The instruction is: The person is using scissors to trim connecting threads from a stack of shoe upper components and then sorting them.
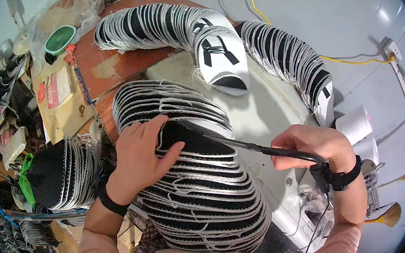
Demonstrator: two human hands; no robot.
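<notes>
A long stack of black, sole-shaped fabric pieces (196, 176) with white stitched edges lies before me, loose white threads hanging along it. My left hand (143, 154) rests flat on its left side, thumb and index finger spread over the top black piece (186, 138). In my right hand (306, 147) is a pair of scissors (260, 148) with black handles. Their blades point left and reach over the edge of that top piece; whether they touch a thread I cannot tell. My fingers close around the handles, and the palm side is partly hidden.
Two curved rows of similar pieces, one left (149, 26) and one right (287, 56), lie on the far table. White thread cones (354, 124) stand at right. Another stack (73, 174), a green basket (60, 40) and cardboard (65, 114) are at left. A cable hangs from my right wristband.
</notes>
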